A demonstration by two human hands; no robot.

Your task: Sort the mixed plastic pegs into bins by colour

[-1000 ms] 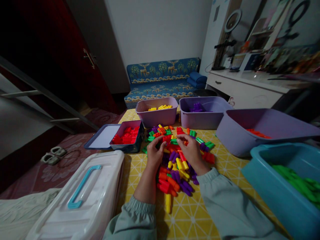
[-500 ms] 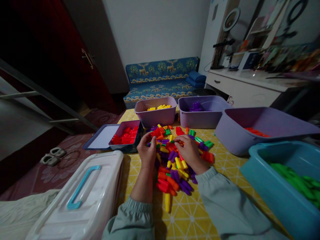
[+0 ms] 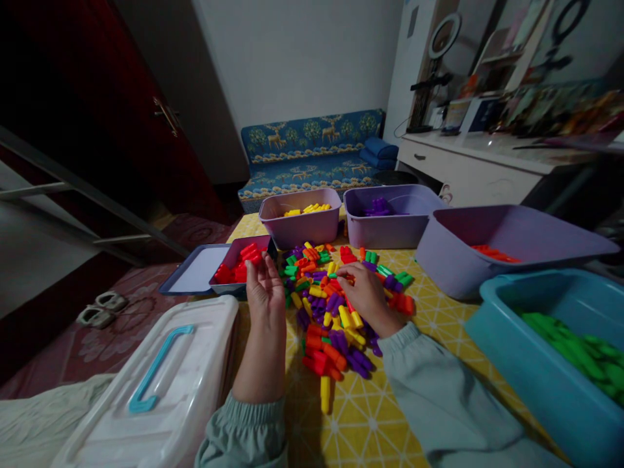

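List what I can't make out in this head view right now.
Head view, all:
Right hand: whether it grips anything, hidden by its own back.
Left hand: whether it grips anything, lost among red pieces beyond.
Pile: its lower pieces, covered by upper ones.
Teal tub: its right side, cut off by right edge.
Dresser clutter: blurred at the right.

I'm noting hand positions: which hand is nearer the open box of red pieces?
Left. The left hand is at the right side of the box, fingertips by its rim; the right hand is farther right, at the multicolored pile.
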